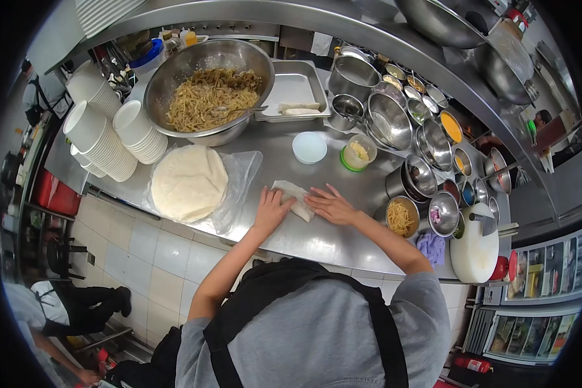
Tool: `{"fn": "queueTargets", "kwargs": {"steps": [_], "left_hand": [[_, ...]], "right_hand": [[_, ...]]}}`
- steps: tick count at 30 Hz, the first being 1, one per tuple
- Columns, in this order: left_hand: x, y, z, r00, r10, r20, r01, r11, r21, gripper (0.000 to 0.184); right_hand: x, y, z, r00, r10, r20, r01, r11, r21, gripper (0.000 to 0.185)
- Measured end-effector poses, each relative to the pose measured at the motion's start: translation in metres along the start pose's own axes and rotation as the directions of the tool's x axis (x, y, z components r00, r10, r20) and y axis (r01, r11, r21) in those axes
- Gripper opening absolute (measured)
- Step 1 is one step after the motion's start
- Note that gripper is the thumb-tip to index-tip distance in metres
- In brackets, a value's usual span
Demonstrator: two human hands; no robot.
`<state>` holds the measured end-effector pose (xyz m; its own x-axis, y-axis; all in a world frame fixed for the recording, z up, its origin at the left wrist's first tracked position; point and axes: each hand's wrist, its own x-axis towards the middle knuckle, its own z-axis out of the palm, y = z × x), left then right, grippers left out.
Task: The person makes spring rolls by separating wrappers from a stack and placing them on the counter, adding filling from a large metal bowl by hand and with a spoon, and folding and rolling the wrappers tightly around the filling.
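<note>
Steel counter [330,242]: pale wrapper [296,196] lies between your left hand [273,208] and right hand [332,205], touching both; palms down, fingers extended, right's spread wider, neither clamped.

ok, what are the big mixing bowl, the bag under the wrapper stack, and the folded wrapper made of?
Mixing bowl: likely stainless steel, satin; grey metallic sheen.
Bag: clear plastic film, glossy; crinkled, see-through.
Folded wrapper: probably thin dough, matte; off-white, soft folds. Exact dough unclear.
</note>
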<state>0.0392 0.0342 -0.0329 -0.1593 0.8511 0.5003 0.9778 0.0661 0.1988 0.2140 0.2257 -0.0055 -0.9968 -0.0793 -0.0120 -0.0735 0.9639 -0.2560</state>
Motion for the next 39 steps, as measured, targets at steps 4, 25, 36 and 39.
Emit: {"fn": "queueTargets", "kwargs": {"steps": [4, 25, 36, 39], "left_hand": [[0.0, 0.0, -0.002, 0.999, 0.022, 0.027, -0.022, 1.0, 0.017, 0.038], [0.005, -0.004, -0.003, 0.998, 0.06, 0.027, -0.06, 0.998, -0.002, 0.033], [0.012, -0.006, -0.012, 0.995, 0.074, 0.067, -0.071, 0.996, -0.05, 0.034], [0.014, -0.007, -0.014, 0.992, 0.08, 0.103, -0.072, 0.995, -0.072, 0.035]], "right_hand": [[0.039, 0.0, -0.001, 1.0, 0.001, 0.014, -0.001, 1.0, 0.009, 0.047], [0.083, 0.024, -0.029, 0.785, 0.315, -0.534, -0.372, 0.928, 0.0, 0.016], [0.036, -0.027, -0.035, 0.847, 0.413, -0.335, -0.362, 0.909, 0.206, 0.018], [-0.01, -0.043, 0.002, 0.924, 0.285, -0.254, -0.26, 0.957, 0.131, 0.032]]}}
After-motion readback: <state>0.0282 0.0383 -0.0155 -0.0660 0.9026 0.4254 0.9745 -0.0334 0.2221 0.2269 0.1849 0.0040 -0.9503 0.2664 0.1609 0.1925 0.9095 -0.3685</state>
